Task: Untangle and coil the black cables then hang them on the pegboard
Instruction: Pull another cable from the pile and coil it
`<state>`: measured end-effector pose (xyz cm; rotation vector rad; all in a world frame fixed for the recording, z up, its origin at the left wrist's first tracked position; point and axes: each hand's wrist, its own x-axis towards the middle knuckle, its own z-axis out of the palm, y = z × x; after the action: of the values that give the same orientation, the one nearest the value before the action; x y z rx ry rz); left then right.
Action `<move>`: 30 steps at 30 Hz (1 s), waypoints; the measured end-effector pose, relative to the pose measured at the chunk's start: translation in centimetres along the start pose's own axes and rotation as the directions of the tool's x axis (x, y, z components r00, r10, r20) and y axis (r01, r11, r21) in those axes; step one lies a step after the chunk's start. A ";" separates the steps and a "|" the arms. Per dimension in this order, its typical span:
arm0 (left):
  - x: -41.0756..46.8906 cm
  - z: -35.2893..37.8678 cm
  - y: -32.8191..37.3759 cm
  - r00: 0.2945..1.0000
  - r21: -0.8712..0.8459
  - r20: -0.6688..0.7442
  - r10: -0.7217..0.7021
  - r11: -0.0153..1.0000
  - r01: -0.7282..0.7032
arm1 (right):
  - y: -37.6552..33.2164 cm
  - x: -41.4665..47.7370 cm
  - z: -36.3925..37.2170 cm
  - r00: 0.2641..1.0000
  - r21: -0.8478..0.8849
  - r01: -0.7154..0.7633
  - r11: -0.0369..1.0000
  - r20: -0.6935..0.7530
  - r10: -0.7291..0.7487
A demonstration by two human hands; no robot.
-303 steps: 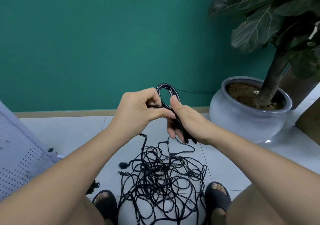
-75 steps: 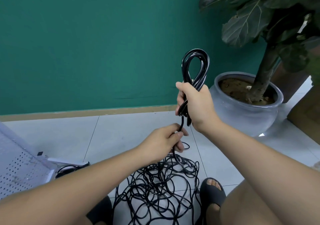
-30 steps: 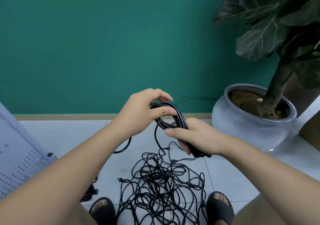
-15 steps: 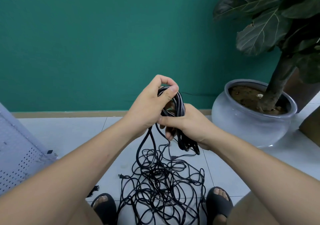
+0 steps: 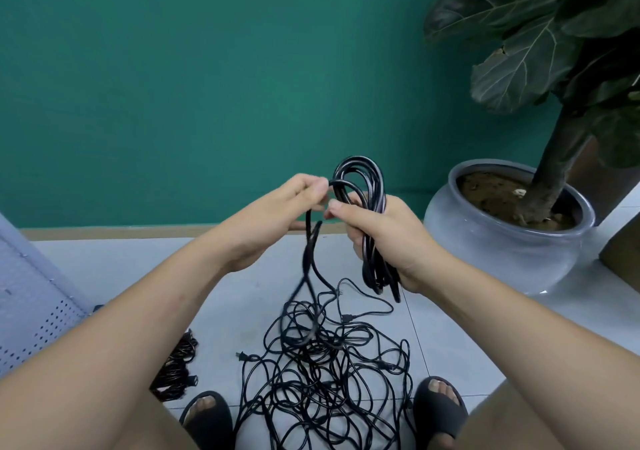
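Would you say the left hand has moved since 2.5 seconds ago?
Yes: the left hand rose from below the skirting board to overlap it, at the coil.

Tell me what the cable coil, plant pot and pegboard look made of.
Cable coil: black rubber or plastic jacket, slightly glossy, pale highlights along the loops. Plant pot: likely glazed ceramic, grey-blue, with shiny reflections. Pegboard: probably painted metal, pale matte sheet with rows of punched holes.

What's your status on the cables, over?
Right hand grips the coil. Left hand pinches the strand feeding it. Strand runs down into the floor tangle, more to free.
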<state>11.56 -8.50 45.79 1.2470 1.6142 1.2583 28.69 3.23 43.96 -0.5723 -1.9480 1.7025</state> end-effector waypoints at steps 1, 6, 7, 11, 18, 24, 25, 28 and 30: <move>-0.1 -0.2 -0.2 1.000 0.032 -0.003 -0.006 0.999 0.006 | 0.1 0.1 -0.3 1.000 0.017 -0.011 1.000 -0.005 0.011; -1.0 -1.0 -1.1 0.993 0.099 0.095 -0.076 0.993 0.067 | -0.2 0.3 -1.9 0.999 0.210 -0.019 0.977 -0.023 0.024; -1.2 -0.8 -1.2 0.988 0.105 0.130 -0.088 0.992 0.075 | -0.2 0.4 -2.1 0.999 0.220 -0.007 0.975 -0.029 0.013; -1.8 0.4 -1.9 0.973 0.003 0.205 -0.106 0.994 0.108 | 0.1 0.8 -2.4 0.999 0.197 0.018 0.980 -0.041 -0.010; -1.5 0.3 -3.0 0.957 -0.136 0.276 -0.094 0.981 0.135 | -0.3 0.9 -2.5 0.994 0.134 0.061 0.989 -0.095 -0.048; -0.8 -0.4 -3.8 0.939 -0.165 0.308 -0.150 0.964 0.208 | -0.6 0.7 -2.6 0.995 0.176 0.051 0.983 -0.095 -0.034; -0.7 -0.5 -3.9 0.937 -0.140 0.311 -0.159 0.968 0.210 | -0.7 0.6 -2.7 0.993 0.174 0.054 0.983 -0.109 -0.035; -0.3 -1.0 -4.5 0.953 -0.035 0.249 -0.173 0.982 0.188 | -1.2 0.7 -3.4 0.985 0.208 0.076 0.975 -0.170 -0.040; 0.1 -1.7 -5.1 0.964 0.019 0.174 -0.202 0.979 0.201 | -1.4 0.9 -4.0 0.978 0.248 0.094 0.964 -0.207 -0.042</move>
<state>8.67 -9.13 41.27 1.1290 1.5704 0.9937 30.41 6.72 45.82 -0.5491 -1.5598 1.7460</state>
